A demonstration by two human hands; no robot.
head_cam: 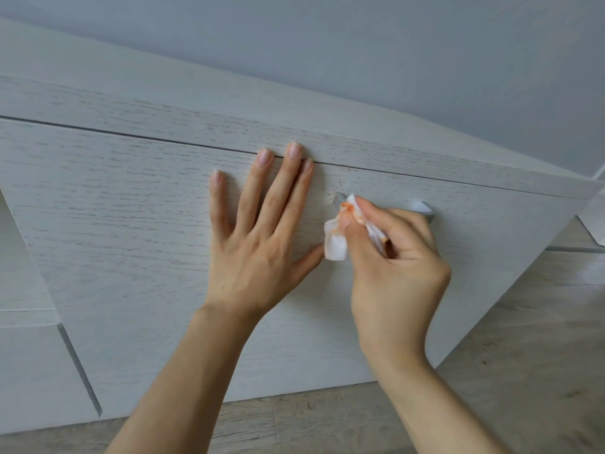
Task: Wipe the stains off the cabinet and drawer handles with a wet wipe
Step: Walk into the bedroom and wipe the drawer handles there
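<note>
- Pale wood-grain fills the view: a cabinet front (131,208) above a grey plank floor (523,371), a plain wall (393,44) behind.
- On that front, a metal handle (424,207) runs to the right of centre; its left end is under a wet wipe (337,239).
- Orange smears on the wipe suggest some stain is already lifted; small specks remain beside the handle's left end, so this handle looks unfinished.
- The right hand (396,257) pinches the wipe, fingers (370,204) curled round it, pressing at the handle.
- The left hand (258,231) lies flat on the front, fingers spread, bracing.
</note>
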